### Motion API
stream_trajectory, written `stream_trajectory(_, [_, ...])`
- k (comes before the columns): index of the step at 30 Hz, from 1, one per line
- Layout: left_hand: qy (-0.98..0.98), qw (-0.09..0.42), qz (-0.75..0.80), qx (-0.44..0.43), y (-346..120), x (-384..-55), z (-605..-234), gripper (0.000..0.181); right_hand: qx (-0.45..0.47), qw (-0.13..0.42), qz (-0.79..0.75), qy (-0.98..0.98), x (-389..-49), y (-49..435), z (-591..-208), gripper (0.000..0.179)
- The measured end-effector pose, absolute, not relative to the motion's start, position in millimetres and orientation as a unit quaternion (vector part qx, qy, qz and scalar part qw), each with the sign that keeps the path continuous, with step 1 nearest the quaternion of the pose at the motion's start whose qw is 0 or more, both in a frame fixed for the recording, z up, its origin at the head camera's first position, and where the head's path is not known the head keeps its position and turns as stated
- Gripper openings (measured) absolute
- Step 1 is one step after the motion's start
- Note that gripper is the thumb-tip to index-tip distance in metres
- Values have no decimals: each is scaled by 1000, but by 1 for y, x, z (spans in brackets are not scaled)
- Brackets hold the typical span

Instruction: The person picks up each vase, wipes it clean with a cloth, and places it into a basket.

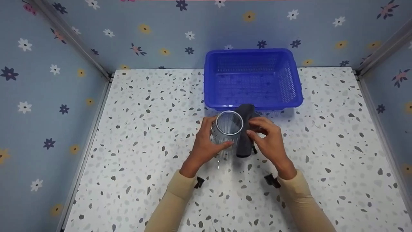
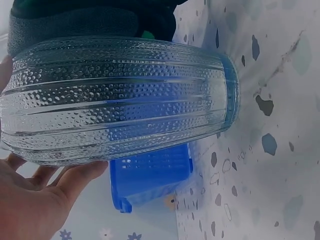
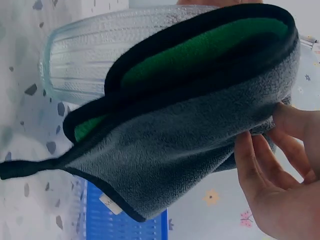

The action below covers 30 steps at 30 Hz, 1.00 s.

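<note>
A clear ribbed glass vase (image 1: 222, 138), its round mouth facing up, stands on the table in front of the basket. My left hand (image 1: 204, 143) grips it from the left side, thumb across the near face. Fine bumps between the ribs show on the vase (image 2: 120, 100) in the left wrist view. Against its right side hangs a folded grey cloth (image 1: 245, 141). My right hand (image 1: 270, 140) pinches this cloth between thumb and fingers. The right wrist view shows the cloth (image 3: 165, 140) with a green inner face, black edging, a hanging loop and a small white tag.
Just behind the vase and cloth, a blue plastic basket (image 1: 254, 105) with perforated sides sits against the back wall. Flower-patterned panels (image 1: 167, 35) enclose the speckled white table (image 1: 145, 129) at the back and both sides.
</note>
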<state>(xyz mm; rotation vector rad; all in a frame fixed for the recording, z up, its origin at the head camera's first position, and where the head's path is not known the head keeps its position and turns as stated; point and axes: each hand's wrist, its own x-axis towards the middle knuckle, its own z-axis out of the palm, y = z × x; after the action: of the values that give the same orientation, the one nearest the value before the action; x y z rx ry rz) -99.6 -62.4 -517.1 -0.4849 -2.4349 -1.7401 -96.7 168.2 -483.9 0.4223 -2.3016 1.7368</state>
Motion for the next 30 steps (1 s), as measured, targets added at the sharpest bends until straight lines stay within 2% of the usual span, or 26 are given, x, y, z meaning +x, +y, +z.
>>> stream_trajectory(30, [-803, 55, -571, -160, -61, -97, -523, 98, 140, 129, 554, -811, -94, 168, -484, 18])
